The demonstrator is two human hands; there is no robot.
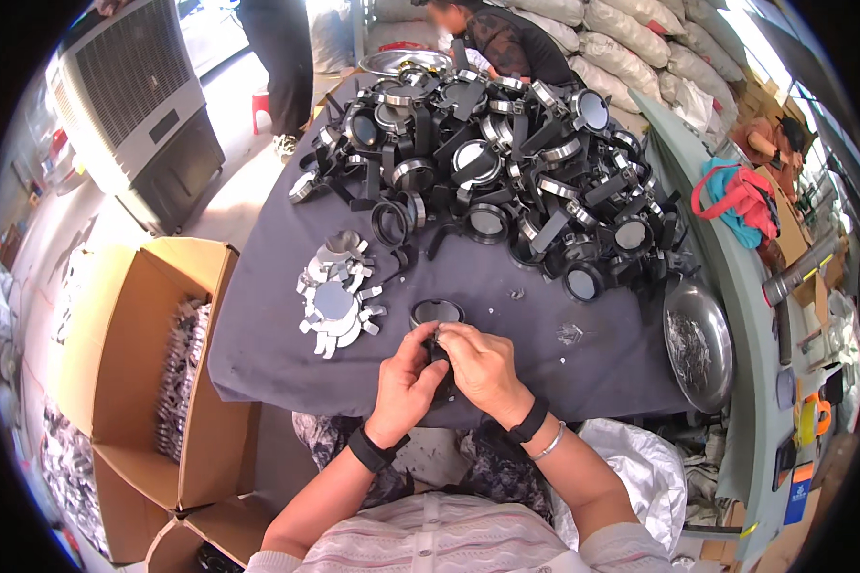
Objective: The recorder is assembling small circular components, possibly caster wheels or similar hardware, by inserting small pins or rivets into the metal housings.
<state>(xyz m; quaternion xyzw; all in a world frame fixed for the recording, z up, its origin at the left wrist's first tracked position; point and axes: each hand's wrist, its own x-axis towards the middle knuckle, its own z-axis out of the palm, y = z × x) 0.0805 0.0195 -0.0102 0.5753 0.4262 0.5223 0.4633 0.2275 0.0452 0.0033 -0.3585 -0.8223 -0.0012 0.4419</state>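
Note:
Near the front of the dark cloth, both my hands are closed around a round black-rimmed piece with a handle. My left hand wraps the black handle below the rim, its thumb lying along it. The fingertips of my right hand pinch the spot where handle and rim meet; whether they hold something small there is hidden. To the left lies a pile of silver metal pieces with tabs. Beyond my hands rises a big heap of similar black-handled round pieces with metal bands.
An oval metal tray with small bits sits at the table's right edge. Small metal bits lie on the cloth. At left stand an open carton of metal parts and an air cooler. People work beyond the table.

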